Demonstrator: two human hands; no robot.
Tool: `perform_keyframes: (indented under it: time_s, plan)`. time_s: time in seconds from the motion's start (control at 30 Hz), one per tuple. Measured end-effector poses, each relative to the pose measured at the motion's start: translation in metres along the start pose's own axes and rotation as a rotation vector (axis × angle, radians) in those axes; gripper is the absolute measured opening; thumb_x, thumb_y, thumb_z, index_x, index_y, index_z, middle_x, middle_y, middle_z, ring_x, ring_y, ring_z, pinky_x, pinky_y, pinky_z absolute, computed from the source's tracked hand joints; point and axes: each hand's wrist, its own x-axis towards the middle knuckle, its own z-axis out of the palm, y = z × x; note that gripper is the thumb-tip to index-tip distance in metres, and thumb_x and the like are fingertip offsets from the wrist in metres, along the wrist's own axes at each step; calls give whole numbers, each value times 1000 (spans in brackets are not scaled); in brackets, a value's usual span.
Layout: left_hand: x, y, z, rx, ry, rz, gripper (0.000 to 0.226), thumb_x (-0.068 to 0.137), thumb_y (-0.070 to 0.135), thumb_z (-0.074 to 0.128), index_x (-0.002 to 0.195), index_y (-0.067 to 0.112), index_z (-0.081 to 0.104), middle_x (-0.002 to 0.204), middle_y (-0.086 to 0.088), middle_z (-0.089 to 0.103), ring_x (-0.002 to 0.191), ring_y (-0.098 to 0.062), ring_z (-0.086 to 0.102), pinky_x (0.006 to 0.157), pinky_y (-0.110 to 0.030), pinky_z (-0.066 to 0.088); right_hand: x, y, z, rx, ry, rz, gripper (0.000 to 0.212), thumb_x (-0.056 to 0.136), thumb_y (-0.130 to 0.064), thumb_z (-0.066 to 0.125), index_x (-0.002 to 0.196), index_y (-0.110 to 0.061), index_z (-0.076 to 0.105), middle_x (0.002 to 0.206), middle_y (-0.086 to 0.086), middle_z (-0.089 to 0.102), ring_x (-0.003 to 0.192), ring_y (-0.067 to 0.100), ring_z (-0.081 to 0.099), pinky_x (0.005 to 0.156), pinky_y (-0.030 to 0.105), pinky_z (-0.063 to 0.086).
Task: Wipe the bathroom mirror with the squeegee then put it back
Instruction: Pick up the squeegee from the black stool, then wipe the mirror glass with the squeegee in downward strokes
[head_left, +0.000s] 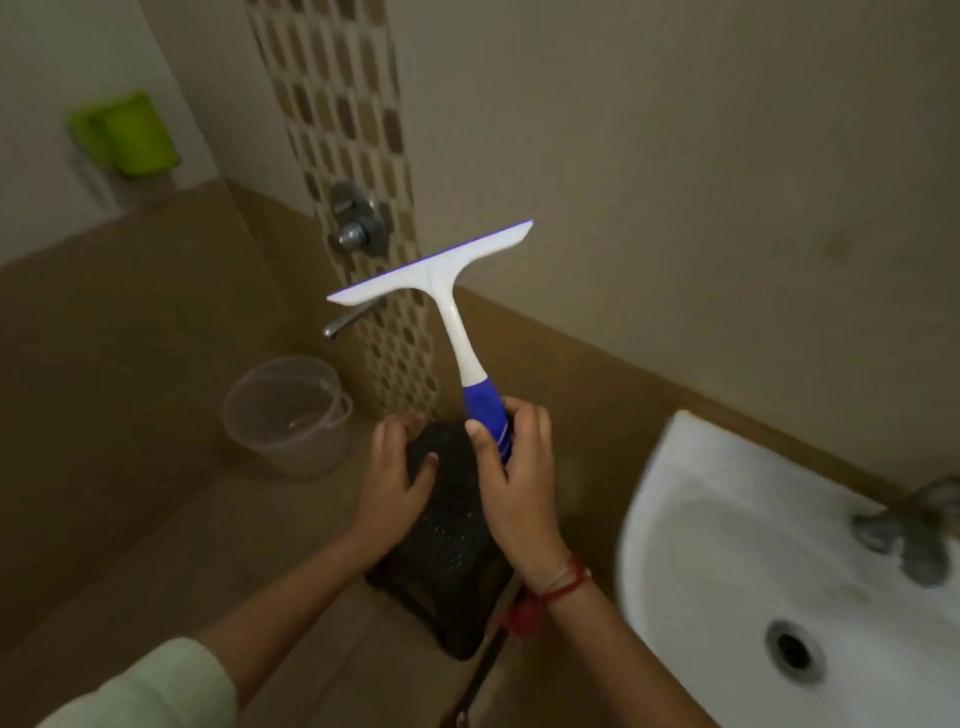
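A squeegee (447, 296) with a white T-shaped head, a blue rubber edge and a blue grip stands upright in the middle of the head view. My right hand (517, 467) grips its blue handle from the right, blade pointing up toward the wall. My left hand (397, 467) holds the top of a black mesh holder (447, 561) that stands on the floor just below the squeegee. No mirror is in view.
A white washbasin (727, 545) with a metal tap (914, 530) fills the lower right. A clear plastic bucket (288, 413) sits on the floor at left under a wall tap (353, 317). A green holder (130, 132) hangs on the far left wall.
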Motion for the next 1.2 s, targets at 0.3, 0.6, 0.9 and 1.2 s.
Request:
perform_keyframes:
  time_s: [0.3, 0.6, 0.9, 1.2]
  plan:
    - [32, 182, 3, -142, 90, 350, 41, 90, 17, 59, 127, 15, 42, 126, -3, 44, 119, -12, 43, 101, -33, 40, 7, -101, -138, -44, 265, -317, 18, 88, -52, 46, 95, -35, 44, 88, -17, 46, 72, 14, 49, 64, 41, 50]
    - [75, 329, 22, -139, 181, 726, 46, 87, 34, 46, 127, 11, 44, 127, -8, 45, 120, -17, 40, 100, -30, 34, -2, -154, -273, -99, 596, -512, 19, 90, -51, 45, 104, -38, 46, 87, -18, 51, 70, 8, 52, 62, 20, 45]
    - [116, 447, 26, -129, 361, 869, 43, 84, 19, 52, 124, 4, 46, 124, -14, 50, 117, -26, 42, 102, -32, 29, 0, -191, -363, -91, 645, -548, 24, 88, -47, 48, 111, -51, 44, 80, -14, 60, 53, 7, 55, 43, 8, 39]
    - [164, 496, 5, -56, 428, 894, 45, 89, 31, 49, 127, 9, 43, 128, -13, 46, 115, -29, 43, 95, -45, 40, 33, -220, -382, -147, 663, -594, 53, 90, -28, 34, 142, -19, 31, 114, 3, 56, 67, 3, 51, 56, 14, 43]
